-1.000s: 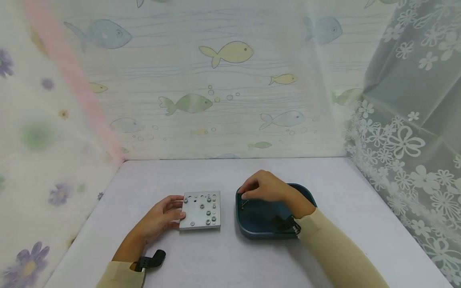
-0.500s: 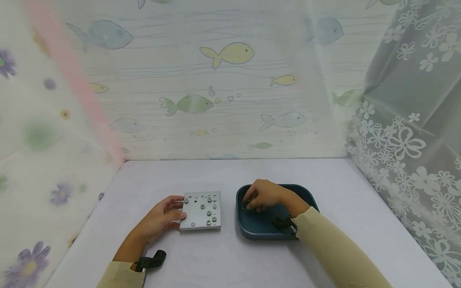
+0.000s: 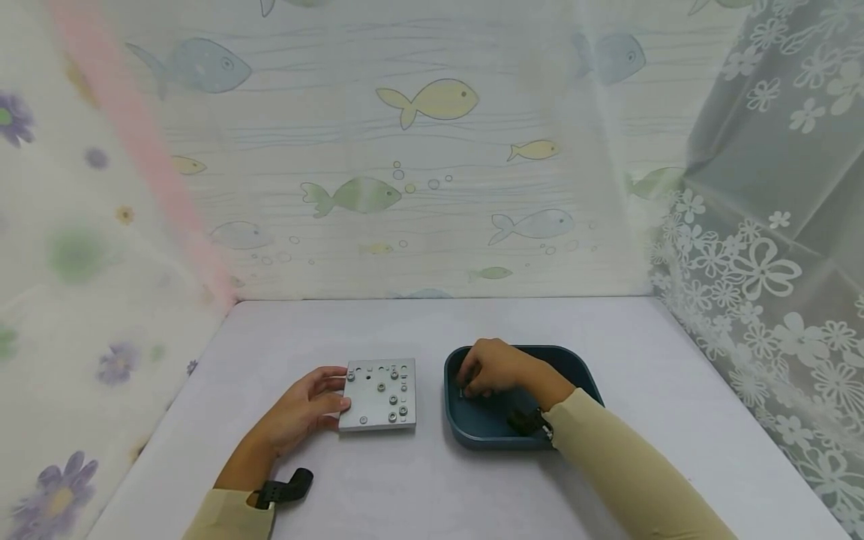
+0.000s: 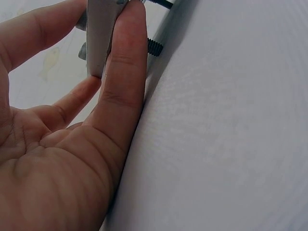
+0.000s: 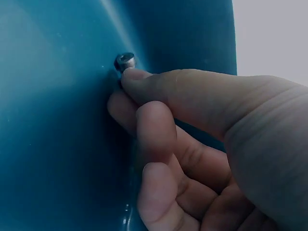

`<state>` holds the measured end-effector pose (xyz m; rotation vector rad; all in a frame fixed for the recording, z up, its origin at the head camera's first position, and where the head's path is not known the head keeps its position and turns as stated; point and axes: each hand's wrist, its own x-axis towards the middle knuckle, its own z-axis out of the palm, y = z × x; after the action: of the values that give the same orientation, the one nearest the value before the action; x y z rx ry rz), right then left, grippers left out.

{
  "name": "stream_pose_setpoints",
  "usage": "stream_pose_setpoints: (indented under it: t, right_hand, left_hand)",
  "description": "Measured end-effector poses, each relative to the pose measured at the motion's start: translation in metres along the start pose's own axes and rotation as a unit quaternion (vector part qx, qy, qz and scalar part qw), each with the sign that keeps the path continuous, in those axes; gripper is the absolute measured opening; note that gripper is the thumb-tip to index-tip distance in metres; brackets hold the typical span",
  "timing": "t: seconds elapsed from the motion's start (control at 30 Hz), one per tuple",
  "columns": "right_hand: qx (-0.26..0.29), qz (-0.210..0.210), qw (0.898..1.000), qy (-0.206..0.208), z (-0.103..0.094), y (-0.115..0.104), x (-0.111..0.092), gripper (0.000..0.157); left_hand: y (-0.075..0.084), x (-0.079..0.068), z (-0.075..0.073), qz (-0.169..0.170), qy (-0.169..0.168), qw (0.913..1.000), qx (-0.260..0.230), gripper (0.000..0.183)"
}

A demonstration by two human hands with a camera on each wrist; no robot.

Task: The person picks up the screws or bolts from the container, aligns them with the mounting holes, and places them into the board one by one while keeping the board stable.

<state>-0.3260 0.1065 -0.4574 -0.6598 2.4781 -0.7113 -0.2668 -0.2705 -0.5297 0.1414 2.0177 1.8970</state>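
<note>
One small bolt (image 5: 126, 61) is pinched by the right hand (image 3: 496, 367) inside the blue tray (image 3: 487, 442), lower right of centre; the metal plate (image 3: 370, 403), lower centre, is gripped by the left hand (image 3: 299, 410). If pinched too weakly, the bolt might be dropped.
</note>
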Motion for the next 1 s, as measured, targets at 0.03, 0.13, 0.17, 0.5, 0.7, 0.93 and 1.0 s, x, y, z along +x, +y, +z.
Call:
stream_pose_setpoints:
  t: [0.03,0.13,0.17,0.5,0.7,0.93,1.0]
  right_hand:
    - [-0.002,0.0,1.0,0.001,0.0,0.0,0.0,0.011]
    - [-0.013,0.001,1.0,0.001,0.0,0.0,-0.001,0.01]
    - [-0.018,0.002,1.0,0.0,0.0,0.0,-0.001,0.01]
    - [-0.039,0.024,0.999,0.013,-0.004,0.007,-0.006,0.017]
    - [-0.047,0.036,0.998,0.021,-0.008,0.009,-0.011,0.019]
    - [-0.051,0.053,0.997,0.039,-0.008,0.011,-0.014,0.014]
    - [-0.053,0.056,0.996,0.041,-0.008,0.012,-0.014,0.009]
  left_hand:
    - [0.0,0.0,0.0,0.0,0.0,1.0,0.0,0.072]
    - [0.0,0.0,0.0,0.001,-0.001,1.0,0.0,0.071]
    - [0.0,0.001,0.0,0.002,-0.001,1.0,0.0,0.071]
    - [-0.001,0.001,0.0,0.0,0.001,1.0,0.002,0.072]
    - [-0.002,0.001,0.0,-0.001,0.0,1.0,-0.003,0.072]
    - [-0.002,0.002,-0.001,0.003,-0.002,1.0,-0.003,0.071]
    - [-0.002,0.002,0.0,0.003,-0.001,1.0,-0.001,0.071]
